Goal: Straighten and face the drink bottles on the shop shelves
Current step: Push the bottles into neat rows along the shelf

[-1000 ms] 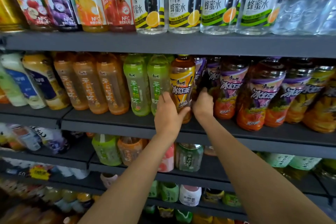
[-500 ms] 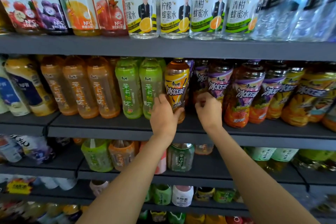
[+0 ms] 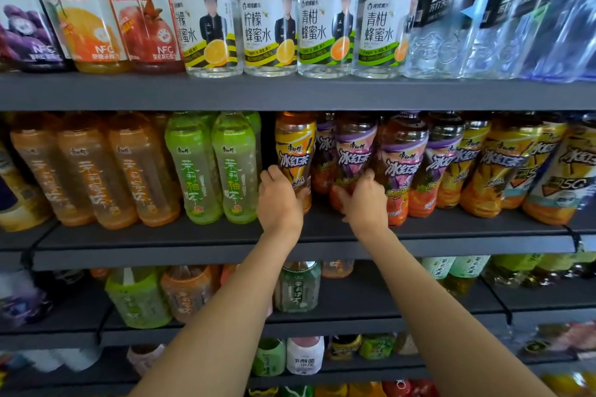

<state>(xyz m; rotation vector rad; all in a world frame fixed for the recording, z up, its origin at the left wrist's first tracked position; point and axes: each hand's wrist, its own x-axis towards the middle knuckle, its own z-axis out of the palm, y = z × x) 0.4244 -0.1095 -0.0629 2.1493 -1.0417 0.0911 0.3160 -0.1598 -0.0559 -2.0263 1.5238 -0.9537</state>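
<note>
Now two hands [image 3: 279, 200] [image 3: 366, 203] grip two bottles [image 3: 295, 148] [image 3: 353, 151].

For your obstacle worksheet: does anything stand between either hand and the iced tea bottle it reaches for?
Nothing visible: the left hand grips the yellow-labelled iced tea bottle, the right hand the purple-labelled iced tea bottle.

Dark grey metal shelving fills the whole view, four tiers stacked one under another. The top shelf [image 3: 290, 92] runs straight across, with a thick front lip. The middle shelf [image 3: 193, 243] meets a neighbouring unit at the left, where the boards step down. Lower shelves [image 3: 354, 319] sit in shadow. Light seems to fall evenly from above.
</note>
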